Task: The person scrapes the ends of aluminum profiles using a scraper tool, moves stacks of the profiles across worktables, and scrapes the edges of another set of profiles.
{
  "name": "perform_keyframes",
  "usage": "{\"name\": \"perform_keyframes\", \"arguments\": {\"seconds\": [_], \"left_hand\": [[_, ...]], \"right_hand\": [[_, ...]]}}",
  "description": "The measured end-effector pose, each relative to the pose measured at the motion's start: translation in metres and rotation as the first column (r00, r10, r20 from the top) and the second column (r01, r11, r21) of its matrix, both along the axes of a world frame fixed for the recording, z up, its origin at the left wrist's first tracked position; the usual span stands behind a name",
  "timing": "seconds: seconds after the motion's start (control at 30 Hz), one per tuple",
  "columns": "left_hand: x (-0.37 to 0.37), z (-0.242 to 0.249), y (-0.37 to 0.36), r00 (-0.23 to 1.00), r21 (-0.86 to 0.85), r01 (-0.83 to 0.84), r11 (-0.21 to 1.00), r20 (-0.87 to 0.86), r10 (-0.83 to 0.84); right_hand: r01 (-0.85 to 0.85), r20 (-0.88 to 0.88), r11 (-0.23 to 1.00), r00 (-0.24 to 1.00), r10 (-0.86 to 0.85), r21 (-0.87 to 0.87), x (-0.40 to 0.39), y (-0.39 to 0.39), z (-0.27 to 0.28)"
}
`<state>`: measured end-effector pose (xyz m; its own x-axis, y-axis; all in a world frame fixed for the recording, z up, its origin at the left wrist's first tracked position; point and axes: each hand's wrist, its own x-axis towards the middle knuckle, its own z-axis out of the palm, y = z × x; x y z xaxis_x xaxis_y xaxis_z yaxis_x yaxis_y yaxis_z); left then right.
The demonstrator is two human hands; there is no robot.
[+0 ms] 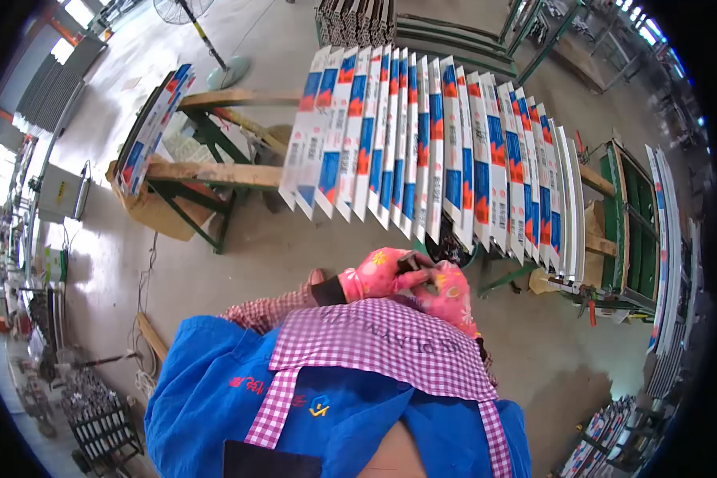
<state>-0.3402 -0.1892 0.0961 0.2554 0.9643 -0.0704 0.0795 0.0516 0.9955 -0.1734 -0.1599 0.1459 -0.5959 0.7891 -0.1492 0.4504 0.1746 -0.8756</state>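
Far to the left of the hands, a bundle (153,131) of printed strips lies across wooden beams (215,174). Nearer, in a flowered pink glove, a worker's left hand (374,273) closes its fingers on a small dark part (409,261), held before the apron (374,342). Just beyond, printed strips (390,143) stand side by side in a long row, near ends toward the gloves. Below their edge, dark pieces (446,248) sit beyond the fingertips. The right hand (450,295) meets the left at the part — whether it grips or merely steadies is hard to tell. Well right of both hands stand a green frame (618,215) and a stack (668,247) of long strips. The step in hand appears to be readying the part — the next move likely calls for a secure pinch and a clear view of the fingertips.
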Motion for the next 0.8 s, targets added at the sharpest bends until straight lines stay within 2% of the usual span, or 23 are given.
{"name": "perform_keyframes", "arguments": {"seconds": [0.03,0.07,0.17,0.2,0.23,0.3,0.33,0.43,0.47,0.53,0.57,0.6,0.63,0.67,0.7,0.73,0.77,0.8], "left_hand": [[-0.022,0.010,-0.004,0.997,-0.005,0.018,1.000,-0.071,-0.018],[-0.041,-0.014,-0.009,0.991,0.002,0.011,1.000,0.133,-0.012],[-0.112,0.016,-0.016,0.980,0.110,0.170,0.979,-0.121,-0.156],[-0.131,0.023,-0.017,0.961,0.168,0.202,0.965,-0.224,-0.162],[-0.146,0.025,-0.015,0.965,0.200,0.214,0.956,-0.196,-0.175],[-0.174,0.032,-0.009,0.967,0.254,0.242,0.936,-0.149,-0.209],[-0.187,0.039,-0.002,0.949,0.341,0.290,0.894,-0.224,-0.222],[-0.208,0.058,0.016,0.908,0.387,0.406,0.828,-0.276,-0.317],[-0.213,0.055,0.024,0.887,0.393,0.457,0.798,-0.267,-0.377],[-0.219,0.058,0.031,0.880,0.342,0.471,0.813,-0.252,-0.404],[-0.222,0.063,0.038,0.877,0.327,0.476,0.817,-0.253,-0.409],[-0.228,0.069,0.045,0.928,0.355,0.362,0.862,-0.222,-0.299],[-0.235,0.073,0.052,0.962,0.377,0.255,0.891,-0.188,-0.196],[-0.239,0.055,0.065,0.993,0.415,0.111,0.903,-0.079,-0.086],[-0.254,0.043,0.076,0.999,0.201,0.037,0.979,-0.036,-0.030],[-0.267,0.029,0.090,0.992,0.349,-0.113,0.930,-0.008,0.124],[-0.279,0.011,0.102,0.948,0.351,-0.294,0.889,-0.009,0.317],[-0.296,-0.003,0.109,0.908,0.102,-0.400,0.911,0.180,0.378]], "right_hand": [[-0.028,0.097,0.992,0.994,0.041,-0.124,-0.016,-0.003,-0.002],[-0.049,0.195,0.969,0.976,0.098,-0.241,-0.034,-0.006,-0.001],[-0.211,0.066,0.930,0.968,0.241,-0.301,-0.095,-0.009,0.016],[-0.265,-0.159,0.869,0.963,0.217,-0.419,-0.106,-0.009,0.003],[-0.345,-0.364,0.776,0.918,0.160,-0.529,-0.118,-0.009,-0.009],[-0.428,-0.592,0.491,0.768,-0.245,-0.759,-0.140,-0.011,-0.014],[-0.415,-0.562,0.522,0.812,-0.157,-0.745,-0.144,-0.006,-0.016],[-0.385,-0.517,0.685,0.856,0.013,-0.619,-0.167,0.000,0.003],[-0.390,-0.563,0.744,0.826,0.022,-0.542,-0.171,0.003,-0.009],[-0.372,-0.643,0.848,0.764,0.049,-0.378,-0.182,0.007,-0.027],[-0.256,-0.526,0.852,0.850,-0.027,-0.456,-0.183,0.018,-0.022],[-0.135,-0.399,0.839,0.911,-0.104,-0.527,-0.188,0.029,-0.011],[0.098,-0.085,0.892,0.985,-0.150,-0.440,-0.193,0.041,0.005],[0.152,-0.157,0.923,0.963,-0.219,-0.353,-0.187,0.065,-0.024],[0.212,-0.230,0.943,0.934,-0.273,-0.258,-0.181,0.090,-0.052],[0.275,-0.299,0.948,0.902,-0.312,-0.159,-0.175,0.115,-0.080],[0.307,-0.428,0.922,0.819,-0.382,-0.236,-0.182,0.132,-0.082],[0.415,-0.113,0.902,0.908,-0.403,0.119,-0.184,0.157,-0.098]]}}
